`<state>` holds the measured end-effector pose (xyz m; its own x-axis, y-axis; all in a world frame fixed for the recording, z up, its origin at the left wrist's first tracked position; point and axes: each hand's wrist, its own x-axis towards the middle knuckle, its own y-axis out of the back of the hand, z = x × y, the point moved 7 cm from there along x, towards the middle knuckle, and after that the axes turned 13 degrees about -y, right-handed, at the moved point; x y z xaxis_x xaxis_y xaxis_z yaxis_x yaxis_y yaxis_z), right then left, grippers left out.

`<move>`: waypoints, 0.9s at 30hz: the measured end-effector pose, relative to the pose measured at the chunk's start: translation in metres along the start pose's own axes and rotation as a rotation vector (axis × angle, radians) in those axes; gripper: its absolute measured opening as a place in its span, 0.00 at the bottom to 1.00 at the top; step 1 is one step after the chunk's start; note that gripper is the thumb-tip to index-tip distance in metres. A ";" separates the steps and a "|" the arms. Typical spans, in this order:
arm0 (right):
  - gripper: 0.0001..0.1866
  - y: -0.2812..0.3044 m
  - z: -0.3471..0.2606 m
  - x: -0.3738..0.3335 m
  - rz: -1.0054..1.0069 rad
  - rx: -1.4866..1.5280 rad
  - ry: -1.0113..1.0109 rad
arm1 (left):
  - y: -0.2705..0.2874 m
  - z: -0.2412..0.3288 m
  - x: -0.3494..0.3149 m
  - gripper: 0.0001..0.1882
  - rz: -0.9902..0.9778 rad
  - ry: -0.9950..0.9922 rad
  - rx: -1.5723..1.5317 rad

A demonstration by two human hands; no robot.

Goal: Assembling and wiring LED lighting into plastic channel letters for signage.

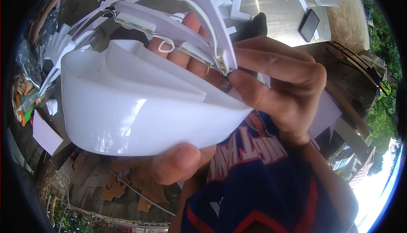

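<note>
A glossy white curved plastic shell [144, 114], hollow with a ridged inside, fills the middle of the view, tapering to a point at the right. My left hand [177, 163] grips it, thumb on its near lower edge and fingers showing beyond its far side. Above the shell tilts a thin white curved backing piece [212, 16] carrying small LED modules [195, 53] joined by white wire [166, 43]. My right hand [275, 76] pinches the backing's lower tip between thumb and fingers, close to the shell's pointed end. That tip's contact with the shell is hard to make out.
White cut-out letter shapes [239, 6] lie on the metal tabletop [280, 4] ahead. A dark phone [309, 25] and a translucent cup [327, 0] are at the far right. White strips and clear plastic wrap [27, 59] crowd the left; brown cut sheet pieces [144, 184] lie below.
</note>
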<state>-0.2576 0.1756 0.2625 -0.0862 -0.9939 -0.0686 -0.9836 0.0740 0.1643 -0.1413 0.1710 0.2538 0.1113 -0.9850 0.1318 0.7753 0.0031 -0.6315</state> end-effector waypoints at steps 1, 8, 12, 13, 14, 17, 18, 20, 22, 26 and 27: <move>0.14 -0.001 -0.003 -0.001 0.000 -0.024 0.031 | -0.003 0.001 0.000 0.55 0.005 -0.014 0.053; 0.13 0.003 -0.009 -0.002 -0.012 -0.153 -0.020 | 0.019 0.003 0.009 0.54 -0.030 0.052 0.060; 0.14 0.001 -0.013 -0.003 -0.040 -0.164 0.029 | 0.034 0.006 0.003 0.57 0.073 0.183 -0.321; 0.14 -0.001 -0.016 -0.003 -0.065 -0.151 0.091 | 0.033 0.005 0.002 0.58 0.095 0.224 -0.479; 0.14 0.000 -0.015 -0.002 -0.065 -0.161 0.094 | 0.033 0.004 0.002 0.59 0.122 0.268 -0.634; 0.15 -0.003 -0.019 -0.004 -0.159 -0.148 0.248 | 0.031 0.010 0.007 0.53 0.015 0.047 -0.291; 0.14 -0.004 -0.020 -0.005 -0.155 -0.152 0.293 | 0.028 0.011 0.008 0.52 -0.021 -0.025 -0.176; 0.14 -0.003 -0.020 -0.003 -0.150 -0.156 0.337 | 0.028 0.007 -0.002 0.51 0.141 -0.050 -0.027; 0.14 -0.007 -0.030 -0.010 -0.166 -0.295 0.599 | 0.029 0.008 -0.009 0.52 0.209 -0.078 0.208; 0.13 -0.007 -0.033 -0.012 -0.191 -0.324 0.633 | 0.027 0.023 0.005 0.54 -0.079 -0.047 -0.034; 0.13 -0.006 -0.029 -0.009 -0.218 -0.232 0.513 | 0.025 0.029 0.006 0.54 -0.170 -0.019 -0.167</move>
<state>-0.2469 0.1814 0.2909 0.2577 -0.9011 0.3487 -0.9048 -0.0983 0.4144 -0.1037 0.1701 0.2609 0.0009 -0.9654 0.2607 0.6705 -0.1929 -0.7164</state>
